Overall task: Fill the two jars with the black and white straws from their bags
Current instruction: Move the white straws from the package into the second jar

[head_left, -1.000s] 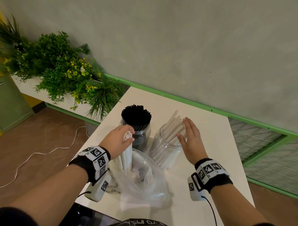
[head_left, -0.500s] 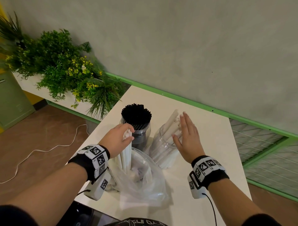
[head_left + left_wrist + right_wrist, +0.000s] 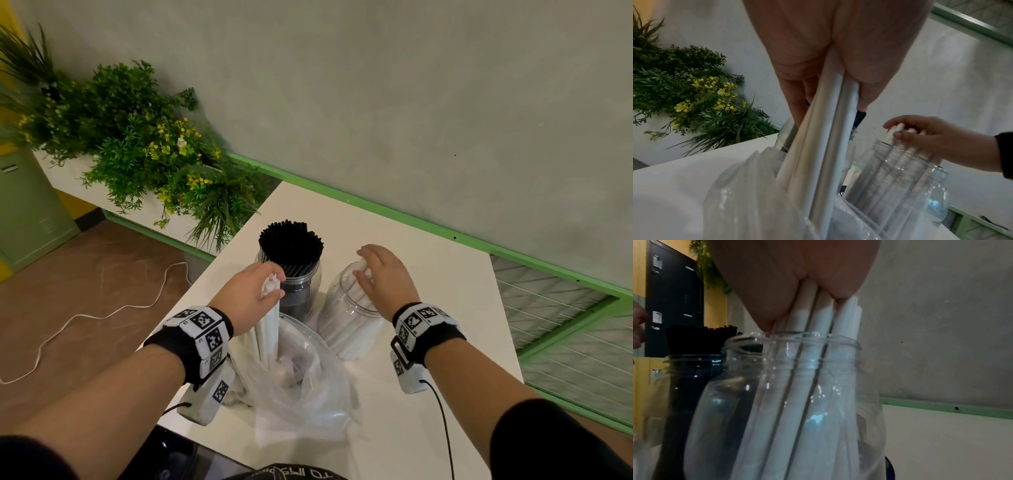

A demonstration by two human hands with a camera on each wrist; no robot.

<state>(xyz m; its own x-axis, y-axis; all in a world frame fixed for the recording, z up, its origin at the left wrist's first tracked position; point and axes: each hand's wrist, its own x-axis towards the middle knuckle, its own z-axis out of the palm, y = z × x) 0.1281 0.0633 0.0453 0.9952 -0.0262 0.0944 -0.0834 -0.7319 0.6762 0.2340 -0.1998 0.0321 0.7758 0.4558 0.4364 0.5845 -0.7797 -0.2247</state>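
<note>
At the centre of the head view, a bundle of white straws (image 3: 270, 318) is gripped near its top by the left hand (image 3: 248, 296), fingers and thumb curled round it; the lower ends are still sunk in the clear plastic bag (image 3: 301, 377) at lower centre, so the bundle is judged to be mid-withdrawal. Just right of it, the clear jar (image 3: 346, 315) is seen tilted toward the bag, presumably to present its mouth. White straws already inside (image 3: 809, 386) are gathered against one side by the curled fingers of the right hand (image 3: 385, 277), which leaves a gap at the mouth on the side toward the second jar for the next bundle. Behind, at upper centre, the second jar (image 3: 301, 287) is packed with black straws (image 3: 290, 241) and appears finished. The two jars stand close together, the bag touching both, so little clearance is left between them. Open desk (image 3: 428, 274) is available to the right and rear; the left desk edge lies near the left wrist, with floor and a white cable (image 3: 102, 313) below.
</note>
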